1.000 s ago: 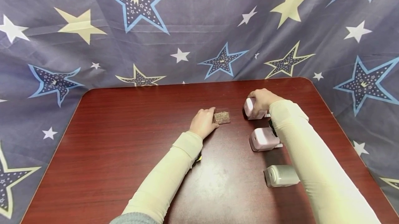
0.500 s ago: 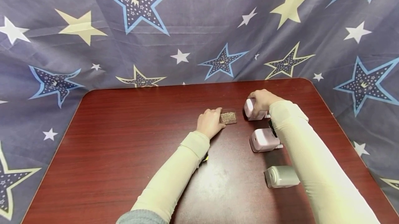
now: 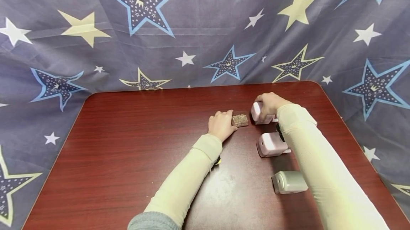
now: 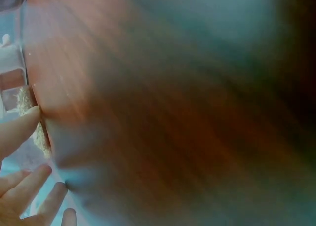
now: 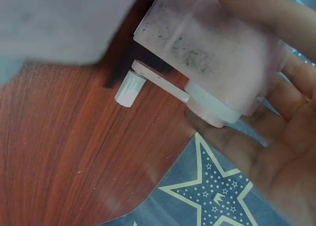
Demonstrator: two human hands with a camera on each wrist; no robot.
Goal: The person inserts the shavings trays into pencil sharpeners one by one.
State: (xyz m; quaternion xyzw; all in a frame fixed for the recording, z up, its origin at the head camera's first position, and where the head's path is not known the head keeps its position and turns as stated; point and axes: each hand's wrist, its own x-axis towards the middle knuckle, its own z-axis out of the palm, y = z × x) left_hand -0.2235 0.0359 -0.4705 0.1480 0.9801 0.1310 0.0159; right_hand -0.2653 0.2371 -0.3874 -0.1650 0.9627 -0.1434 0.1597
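My left hand point(image 3: 221, 126) holds a small clear drawer of pencil shavings point(image 3: 240, 120) by its left end, low at the tabletop. In the left wrist view, the thumb point(image 4: 19, 132) lies across the near side of the shavings and the fingers are spread beyond. My right hand point(image 3: 270, 103) grips a pink crank pencil sharpener point(image 3: 257, 112) from above, at the back right. In the right wrist view, the sharpener's crank handle point(image 5: 160, 80) points away from the palm, and dark specks mark its body. A narrow gap separates the drawer from this sharpener.
A second pink sharpener point(image 3: 271, 144) lies just in front of the held one. Closer to me is a grey-green sharpener point(image 3: 290, 181), partly behind the right sleeve. The dark red table point(image 3: 128, 144) ends at a star-patterned cloth point(image 3: 205, 27).
My left hand has slid the drawer of shavings to the right, closer to the held pink sharpener. The right hand and the sharpeners have stayed in place.
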